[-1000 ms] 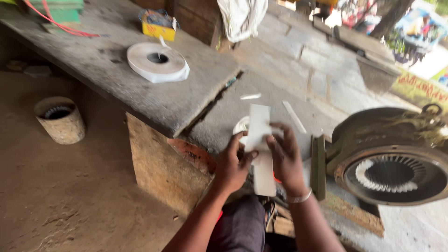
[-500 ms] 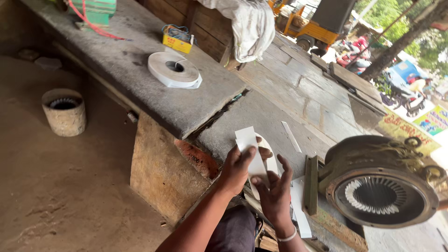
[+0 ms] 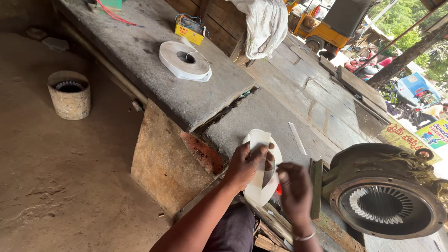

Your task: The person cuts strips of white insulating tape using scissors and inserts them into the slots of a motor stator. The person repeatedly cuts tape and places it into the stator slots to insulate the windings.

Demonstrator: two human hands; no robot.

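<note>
White insulation-paper strip [image 3: 259,168], flat between both hands a second ago, now curls into a loop over the bench edge [image 3: 219,140]. Left hand [image 3: 246,164] pinches its top; right hand [image 3: 295,190] grips the side, beside the motor stator [image 3: 380,205].

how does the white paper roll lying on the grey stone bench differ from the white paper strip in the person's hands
The white paper roll is wound tight into a flat disc with an open core; the white paper strip is one loose loop. The roll lies untouched on the grey stone bench; the strip is held up by the left hand, with the right hand beside it. Both are plain white.
</note>
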